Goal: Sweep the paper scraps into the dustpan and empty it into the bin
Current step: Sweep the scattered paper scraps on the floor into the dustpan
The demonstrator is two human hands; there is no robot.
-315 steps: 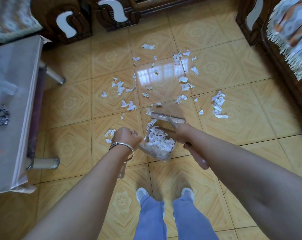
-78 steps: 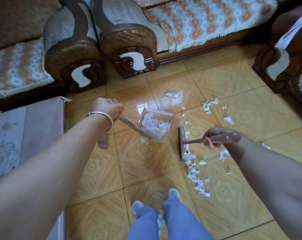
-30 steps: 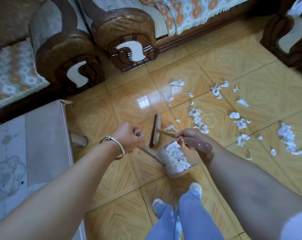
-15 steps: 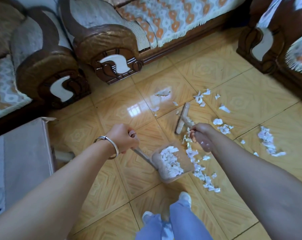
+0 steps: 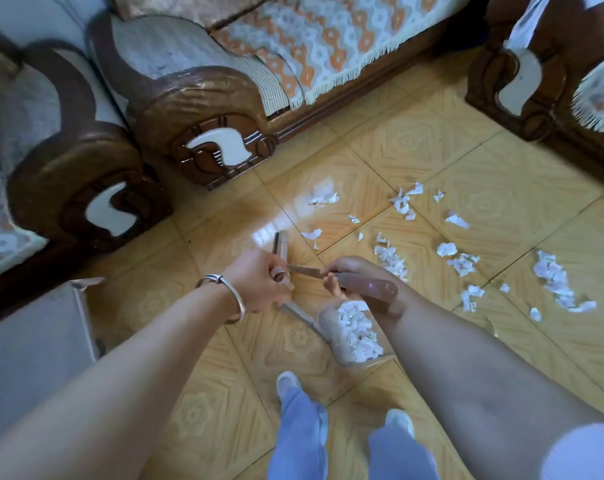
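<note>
Yellow tiled floor (image 5: 432, 143) is strewn with paper scraps (image 5: 390, 259) at centre right. Dustpan (image 5: 349, 336), scrap-filled, lower centre, is gripped by its handle in curled left hand (image 5: 259, 280). Brush (image 5: 328, 271) handle is gripped by right hand (image 5: 349, 273).

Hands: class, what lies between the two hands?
In the head view, only the brush's thin metal neck spans the gap between left hand and right hand, above bare tile.

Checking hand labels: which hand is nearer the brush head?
Left. The left hand grips the dustpan handle with its knuckles right beside the brush head. The right hand holds the brush handle farther back, to the right.
</note>
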